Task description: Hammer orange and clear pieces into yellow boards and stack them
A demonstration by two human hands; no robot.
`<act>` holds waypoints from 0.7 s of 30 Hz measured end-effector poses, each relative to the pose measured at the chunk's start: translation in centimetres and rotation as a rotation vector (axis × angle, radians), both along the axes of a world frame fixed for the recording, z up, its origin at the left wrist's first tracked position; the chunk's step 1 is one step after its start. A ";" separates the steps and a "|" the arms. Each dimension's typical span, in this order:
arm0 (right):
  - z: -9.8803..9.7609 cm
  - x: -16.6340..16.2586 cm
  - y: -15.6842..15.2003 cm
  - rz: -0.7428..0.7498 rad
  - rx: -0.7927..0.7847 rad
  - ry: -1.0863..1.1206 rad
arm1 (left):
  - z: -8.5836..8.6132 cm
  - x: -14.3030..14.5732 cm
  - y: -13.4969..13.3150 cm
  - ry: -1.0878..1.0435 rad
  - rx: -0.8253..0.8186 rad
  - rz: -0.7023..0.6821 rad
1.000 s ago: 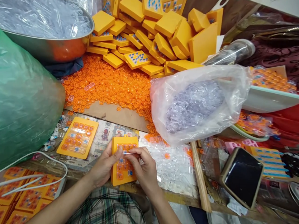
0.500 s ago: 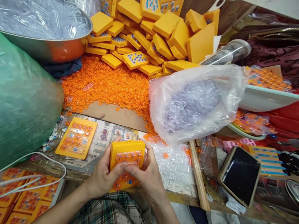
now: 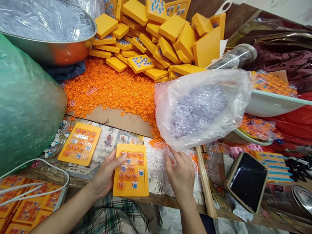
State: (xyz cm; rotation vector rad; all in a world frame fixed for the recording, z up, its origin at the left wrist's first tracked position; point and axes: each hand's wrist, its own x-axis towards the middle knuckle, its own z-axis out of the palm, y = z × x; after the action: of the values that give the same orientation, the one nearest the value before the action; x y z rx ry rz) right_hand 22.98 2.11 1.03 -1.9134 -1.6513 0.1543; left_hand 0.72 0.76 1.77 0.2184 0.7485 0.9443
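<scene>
Clasping the yellow tray (image 3: 131,172) along its 9 o'clock edge with the left hand (image 3: 107,177), thumb pressing on the face; tray lying flat at the near worktop (image 3: 161,201) edge. Resting the right hand (image 3: 180,172), fingers curled, on loose clear pieces (image 3: 158,169) at the tray's 3 o'clock; cannot tell whether pinching one. Counting two trays lying flat: the held one and a second tray (image 3: 80,143) at 10 o'clock. Showing print too small to read on the sheet (image 3: 109,139) beneath. Offering open room only on a bare cardboard strip (image 3: 117,118) at 12 o'clock.
</scene>
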 end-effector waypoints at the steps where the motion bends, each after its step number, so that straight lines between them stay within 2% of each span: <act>1: 0.0 0.6 0.3 -0.001 -0.015 -0.059 | 0.0 -0.1 0.0 -0.035 -0.034 0.008; 6: -0.3 0.8 1.1 0.020 -0.045 -0.252 | 0.0 -0.6 -0.3 -0.186 -0.116 -0.063; 11: -0.5 0.8 1.3 0.069 -0.016 -0.295 | -0.2 -1.2 -0.6 -0.243 -0.111 -0.101; 16: -0.2 1.3 1.0 0.118 0.070 -0.181 | -0.6 -1.5 -0.7 -0.280 -0.054 -0.136; 19: 0.8 0.6 -0.3 0.158 0.128 -0.047 | -0.7 -1.6 -0.6 -0.254 -0.006 -0.171; 21: 1.9 -0.6 -1.6 0.237 0.095 0.091 | -0.7 -1.6 -0.5 -0.228 0.025 -0.186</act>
State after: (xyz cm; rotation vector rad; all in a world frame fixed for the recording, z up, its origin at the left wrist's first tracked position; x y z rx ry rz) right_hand 22.38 0.52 2.92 -1.6138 -1.7865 0.2496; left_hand -0.83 0.25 1.09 0.1949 0.4970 0.7869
